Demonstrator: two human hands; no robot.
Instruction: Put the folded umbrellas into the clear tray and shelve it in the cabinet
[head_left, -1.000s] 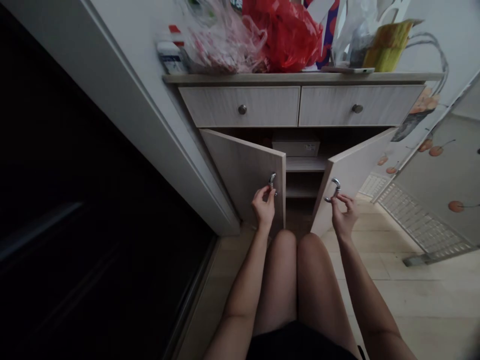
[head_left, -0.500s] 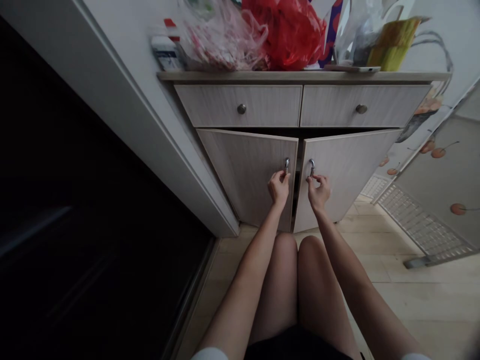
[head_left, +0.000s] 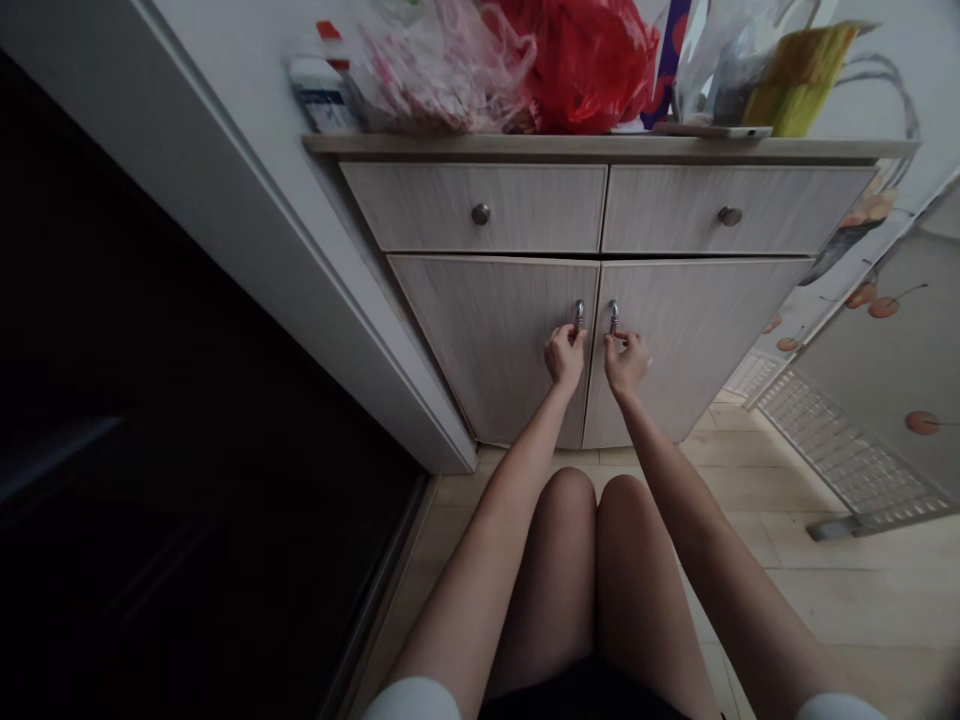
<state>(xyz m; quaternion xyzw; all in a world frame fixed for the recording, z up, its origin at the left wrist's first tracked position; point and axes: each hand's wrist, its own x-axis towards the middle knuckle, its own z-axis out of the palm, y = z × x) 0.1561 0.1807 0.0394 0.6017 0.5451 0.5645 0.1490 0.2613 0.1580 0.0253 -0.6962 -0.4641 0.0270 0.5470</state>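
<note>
Head view, looking down at a low wood-grain cabinet with two bare knees in the foreground, close together and just below its doors. At far left, a dark panel sits beside a white door frame, which runs along the cabinet's left side. On the cabinet top, from the left, stand a white and blue package, a pink-patterned plastic bag, a red plastic bag, and a clear plastic bag beside a yellow-green packet. A flat phone-like device lies at the front edge beneath them.

Below the top are two drawers, each with a round metal knob. Under these, the left cabinet door and right cabinet door stand shut, meeting at a narrow seam. The left hand is closed on the lower end of the left door's curved metal handle. The right hand is closed on the right door's matching handle, just across the seam. Wood-look floor spreads to the right, towards a glass panel printed with cherries.
</note>
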